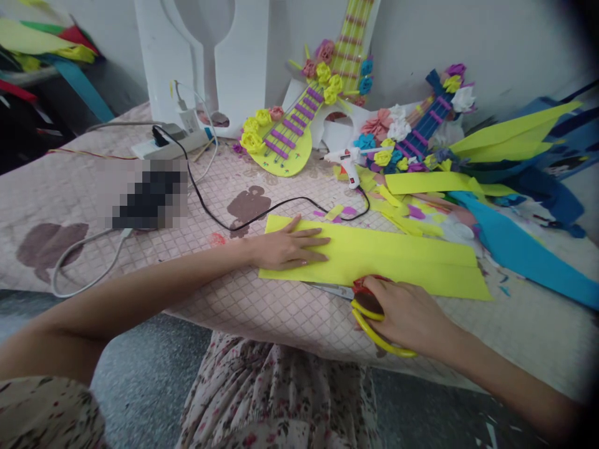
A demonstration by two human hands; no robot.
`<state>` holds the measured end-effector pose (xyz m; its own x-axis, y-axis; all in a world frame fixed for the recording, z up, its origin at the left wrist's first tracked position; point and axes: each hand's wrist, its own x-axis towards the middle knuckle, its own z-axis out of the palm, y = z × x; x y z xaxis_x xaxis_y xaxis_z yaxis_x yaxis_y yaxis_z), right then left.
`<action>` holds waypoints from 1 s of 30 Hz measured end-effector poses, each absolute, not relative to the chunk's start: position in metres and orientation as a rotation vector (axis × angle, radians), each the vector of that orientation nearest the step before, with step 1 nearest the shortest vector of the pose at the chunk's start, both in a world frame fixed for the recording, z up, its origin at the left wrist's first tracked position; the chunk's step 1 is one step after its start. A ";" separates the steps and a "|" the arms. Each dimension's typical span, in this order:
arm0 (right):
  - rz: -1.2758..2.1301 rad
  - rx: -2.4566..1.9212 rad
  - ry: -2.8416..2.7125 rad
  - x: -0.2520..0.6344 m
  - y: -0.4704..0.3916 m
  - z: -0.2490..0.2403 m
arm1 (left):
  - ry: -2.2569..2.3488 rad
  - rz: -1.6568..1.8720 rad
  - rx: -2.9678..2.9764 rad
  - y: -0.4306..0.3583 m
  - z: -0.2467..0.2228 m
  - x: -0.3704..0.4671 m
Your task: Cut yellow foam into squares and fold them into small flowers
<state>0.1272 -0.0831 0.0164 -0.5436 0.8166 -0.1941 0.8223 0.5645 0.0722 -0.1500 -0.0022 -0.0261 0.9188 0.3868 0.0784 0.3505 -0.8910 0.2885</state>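
Observation:
A long sheet of yellow crepe paper [402, 255] lies flat near the table's front edge, with a fold line along its right part. My left hand [287, 246] rests on its left end, fingers spread out. In my right hand [402, 312] is a pair of scissors [372, 330] with yellow and red handles. The fingers are wrapped round the handles, and the blades point left, partly under the front edge of the paper. How far the blades are apart is hard to see.
A white glue gun [346, 163] lies behind the paper, its black cord curving left to a power strip [163, 144]. Paper-flower-decorated guitars [290, 134] lean at the wall. Paper scraps and blue crepe paper [524, 243] cover the right side. A blurred dark object [150, 196] lies left.

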 end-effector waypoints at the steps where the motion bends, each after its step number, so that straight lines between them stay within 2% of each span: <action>1: -0.035 1.375 2.593 0.128 -0.083 0.016 | 0.553 0.190 2.812 -0.002 -0.026 -0.150; 10: 0.080 1.289 2.627 0.134 -0.083 0.014 | 0.525 0.239 2.794 -0.001 -0.028 -0.151; 24: -0.069 1.362 2.546 0.115 -0.084 0.022 | 0.559 0.208 2.807 -0.003 -0.026 -0.150; 30: -0.016 1.316 2.559 0.116 -0.081 0.017 | 0.560 0.218 2.782 -0.004 -0.026 -0.150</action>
<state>0.1162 -0.0807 0.0170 -0.5543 0.7980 -0.2366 0.8009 0.5888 0.1092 -0.1502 -0.0035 -0.0255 0.9126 0.3989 0.0892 0.3543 -0.8808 0.3141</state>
